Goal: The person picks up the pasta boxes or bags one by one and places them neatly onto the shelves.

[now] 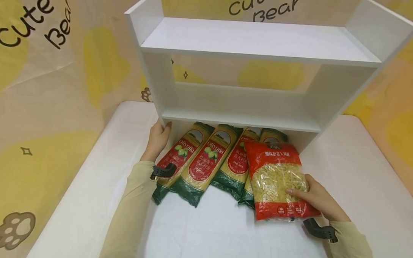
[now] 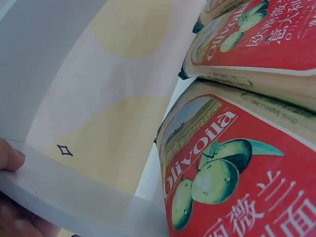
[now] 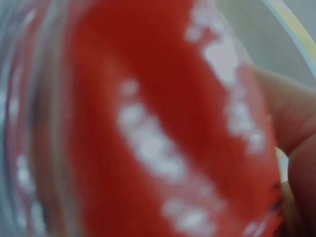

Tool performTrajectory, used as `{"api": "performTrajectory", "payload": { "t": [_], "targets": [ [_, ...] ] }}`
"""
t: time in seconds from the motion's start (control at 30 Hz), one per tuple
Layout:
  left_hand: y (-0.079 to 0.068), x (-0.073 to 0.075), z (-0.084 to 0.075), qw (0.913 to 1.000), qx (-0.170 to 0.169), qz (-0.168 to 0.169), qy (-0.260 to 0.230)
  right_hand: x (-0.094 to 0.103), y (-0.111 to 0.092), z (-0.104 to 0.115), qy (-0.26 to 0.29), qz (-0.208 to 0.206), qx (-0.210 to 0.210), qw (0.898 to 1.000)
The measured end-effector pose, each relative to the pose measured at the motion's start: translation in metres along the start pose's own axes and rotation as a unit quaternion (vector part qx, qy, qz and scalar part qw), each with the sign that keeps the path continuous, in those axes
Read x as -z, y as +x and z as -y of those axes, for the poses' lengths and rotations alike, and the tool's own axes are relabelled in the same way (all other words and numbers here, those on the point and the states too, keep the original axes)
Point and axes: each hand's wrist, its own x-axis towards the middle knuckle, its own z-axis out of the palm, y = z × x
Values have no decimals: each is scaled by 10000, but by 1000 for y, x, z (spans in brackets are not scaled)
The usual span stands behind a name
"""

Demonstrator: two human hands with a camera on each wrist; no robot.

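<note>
My right hand (image 1: 321, 197) grips the right side of a red bag of pasta (image 1: 280, 181) with a clear window, its thumb on the front. That bag overlaps the rightmost spaghetti packs in the head view and fills most of the right wrist view, blurred. My left hand (image 1: 157, 138) holds the lower left edge of a white shelf unit (image 1: 240, 124), thumb on one face in the left wrist view. Several green and gold spaghetti packs with red labels, such as this spaghetti pack (image 1: 209, 159), lean in a row in the shelf's lowest bay, bottoms toward me.
Above the packs, the shelf unit has a middle board (image 1: 241, 103) and an upper board (image 1: 257, 39) with side walls. It stands on a white-covered table (image 1: 216, 239). A patterned yellow and beige cloth (image 1: 57, 101) hangs behind and at the sides.
</note>
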Motion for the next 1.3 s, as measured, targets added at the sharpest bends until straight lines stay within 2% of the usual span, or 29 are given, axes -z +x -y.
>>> {"api": "performTrajectory", "payload": {
  "t": [0.17,0.33,0.5,0.67,0.73,0.93,1.03,1.2,1.3],
  "targets": [
    [-1,1,2,10000,38,-25,-69,-3,0,1,1051,173,-129,9942],
    [0,-1,1,9999,-55,76,35,-4,-3,1,2125,375,-468,9753],
    [1,-2,0,9998,-106,105,122,-4,-9,5,2659,681,-728,9588],
    [0,0,-1,9999,-105,57,89,-4,-11,12,3071,1293,-825,9393],
    [0,1,-1,9999,-90,83,62,-4,-11,14,3105,1502,-786,9353],
    [0,1,-1,9998,-101,143,78,-4,-11,12,3093,1782,-705,9315],
    [0,1,-2,9998,-143,113,100,-5,-12,12,3025,1817,-659,9334],
    [-1,2,-2,9998,-137,88,121,-9,-15,17,2613,1392,-445,9541],
    [-1,2,-1,9998,-112,103,139,-11,-19,22,2531,1019,-396,9612]
  ]
}}
